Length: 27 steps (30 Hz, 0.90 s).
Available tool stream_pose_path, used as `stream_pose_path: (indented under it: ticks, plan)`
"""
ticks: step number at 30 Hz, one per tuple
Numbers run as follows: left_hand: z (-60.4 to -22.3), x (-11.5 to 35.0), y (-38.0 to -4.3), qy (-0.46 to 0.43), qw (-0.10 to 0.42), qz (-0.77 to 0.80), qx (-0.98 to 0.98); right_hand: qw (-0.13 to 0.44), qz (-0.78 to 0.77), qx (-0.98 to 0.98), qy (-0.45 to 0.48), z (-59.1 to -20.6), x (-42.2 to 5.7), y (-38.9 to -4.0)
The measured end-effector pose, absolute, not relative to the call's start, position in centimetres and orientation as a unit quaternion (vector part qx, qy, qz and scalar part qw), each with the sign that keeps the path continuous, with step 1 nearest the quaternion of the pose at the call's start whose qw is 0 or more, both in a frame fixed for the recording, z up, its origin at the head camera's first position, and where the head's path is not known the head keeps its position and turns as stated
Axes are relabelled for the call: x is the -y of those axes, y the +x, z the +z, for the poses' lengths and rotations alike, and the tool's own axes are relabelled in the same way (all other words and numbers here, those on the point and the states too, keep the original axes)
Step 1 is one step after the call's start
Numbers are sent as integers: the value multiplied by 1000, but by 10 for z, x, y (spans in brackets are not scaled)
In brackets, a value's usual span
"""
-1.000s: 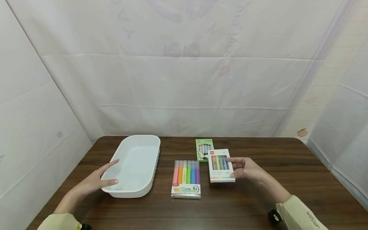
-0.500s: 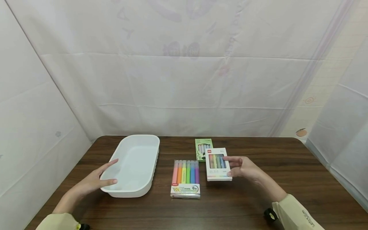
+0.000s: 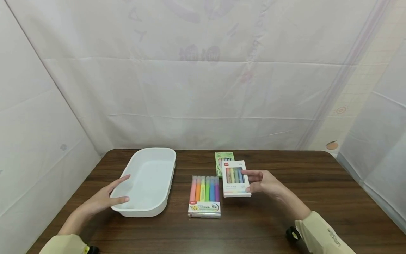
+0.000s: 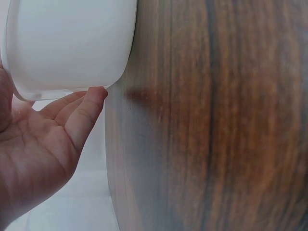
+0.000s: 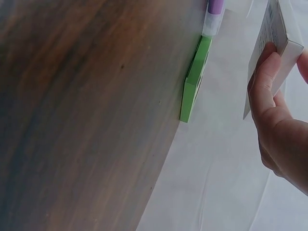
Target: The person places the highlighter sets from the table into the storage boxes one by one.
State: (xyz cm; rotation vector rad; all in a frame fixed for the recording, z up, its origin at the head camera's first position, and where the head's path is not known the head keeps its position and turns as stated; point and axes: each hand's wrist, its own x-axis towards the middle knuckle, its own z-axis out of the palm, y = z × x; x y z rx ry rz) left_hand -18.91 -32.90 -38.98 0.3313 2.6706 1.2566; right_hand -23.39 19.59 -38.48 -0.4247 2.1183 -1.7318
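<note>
My left grip [image 3: 100, 201], over the wooden desk [image 3: 295, 167], clasped the white tray [image 3: 150, 178] by its rim. Right of it lay the highlighter pack [image 3: 204, 195]; my right grip [image 3: 265, 182] pinched the white windowed box [image 3: 233, 175] aloft, before the green box [image 3: 224, 155].

We see a plain white tray [image 3: 146, 180], a dark brown table [image 3: 260, 225] streaked with grain, and a marker pack [image 3: 204, 195] running pink, orange, yellow, green, blue, purple. The white box [image 3: 234, 186] displays red, yellow, green and blue stripes — the green box [image 3: 224, 155], mostly covered, perhaps shows pale pink.
</note>
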Motion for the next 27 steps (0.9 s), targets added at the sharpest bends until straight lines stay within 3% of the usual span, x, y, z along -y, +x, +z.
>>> stream_pose_path:
  ticks: [27]
  plan:
    - [-389,328,-189,114,84,422,-895,183,-615,-749,-162,-377,-178,-234]
